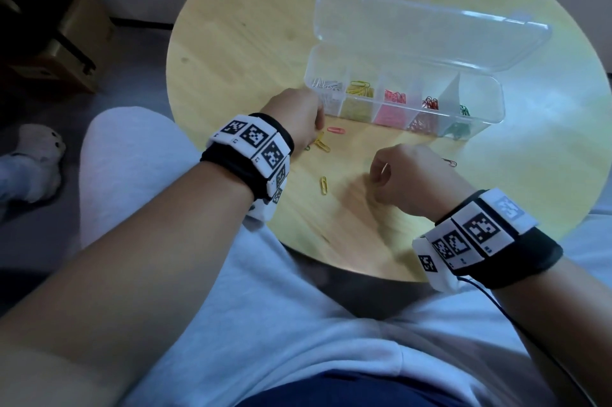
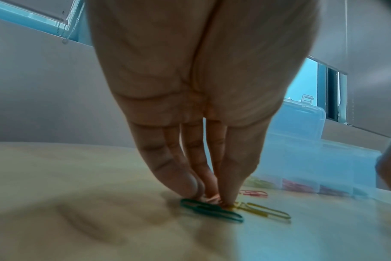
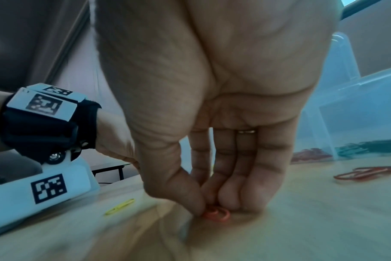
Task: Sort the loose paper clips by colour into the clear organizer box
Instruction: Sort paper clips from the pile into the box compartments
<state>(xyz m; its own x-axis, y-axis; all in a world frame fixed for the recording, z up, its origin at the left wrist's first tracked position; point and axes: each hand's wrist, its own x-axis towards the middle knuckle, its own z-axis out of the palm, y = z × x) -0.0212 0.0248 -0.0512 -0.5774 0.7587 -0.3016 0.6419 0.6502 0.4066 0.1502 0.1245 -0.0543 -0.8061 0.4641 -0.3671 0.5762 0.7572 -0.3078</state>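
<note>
Fingers (image 2: 167,167) of left hand (image 2: 196,106) pinch green clip (image 2: 212,211) | right hand (image 3: 223,106) pinches orange clip (image 3: 219,214)

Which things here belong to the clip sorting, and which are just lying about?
In the job: organizer box, lid open; green clip at the fingertips of the left hand; orange clip pinched by the right hand; loose yellow clip, pink clip and dark red clip on the table.

Lying about: cardboard box and fluffy white plush, both on the floor at left.

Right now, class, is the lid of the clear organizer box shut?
No: the lid is swung back behind the organizer box, whose top stands uncovered.
</note>
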